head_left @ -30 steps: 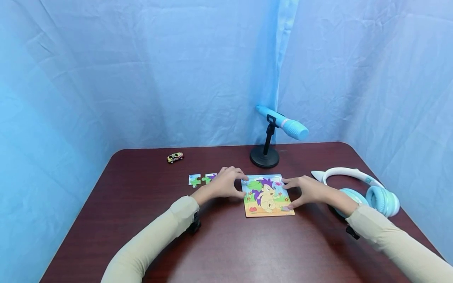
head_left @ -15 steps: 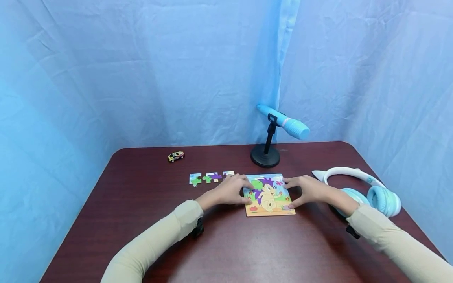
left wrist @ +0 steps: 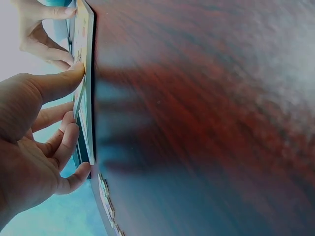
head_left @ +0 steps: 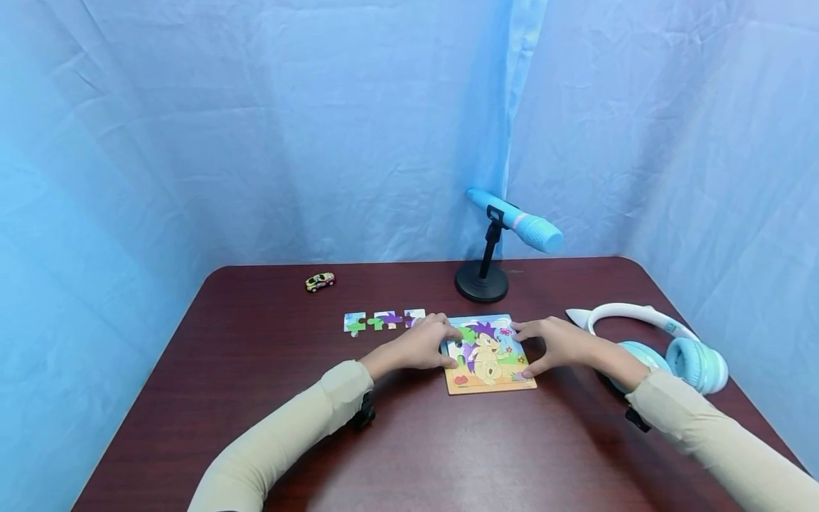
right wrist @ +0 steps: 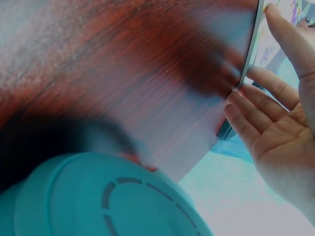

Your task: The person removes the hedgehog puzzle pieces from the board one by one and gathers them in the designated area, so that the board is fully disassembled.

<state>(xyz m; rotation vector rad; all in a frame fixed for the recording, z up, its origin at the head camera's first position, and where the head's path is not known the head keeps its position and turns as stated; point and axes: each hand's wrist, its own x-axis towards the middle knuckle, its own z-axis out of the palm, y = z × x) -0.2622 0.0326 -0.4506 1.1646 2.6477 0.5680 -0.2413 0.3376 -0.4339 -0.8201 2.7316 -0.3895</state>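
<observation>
My left hand (head_left: 419, 343) rests at the left edge of the puzzle board (head_left: 489, 353), which lies flat on the dark worktop (head_left: 448, 441) near its centre, in front of the microphone stand (head_left: 483, 283). The thumb meets the near-left corner and the other fingers curl loosely over the far-left edge; in the left wrist view the thumb tip (left wrist: 74, 71) presses against the board's rim (left wrist: 83, 59), but I cannot tell whether any piece is pinched. My right hand (head_left: 553, 345) braces the right edge, fingers spread and nearly straight, forefinger at the far corner and thumb at the near one; the right wrist view shows fingertips (right wrist: 236, 96) touching the thin side of the board (right wrist: 263, 46). Three loose puzzle pieces (head_left: 384, 320) lie in a row just left of the board, far of my left hand. The toy car (head_left: 319, 281) sits well apart at far left; the headphones (head_left: 665, 341) lie at right. To do this step well, I judge that both hands should press inward evenly, keeping the board flat and square.
</observation>
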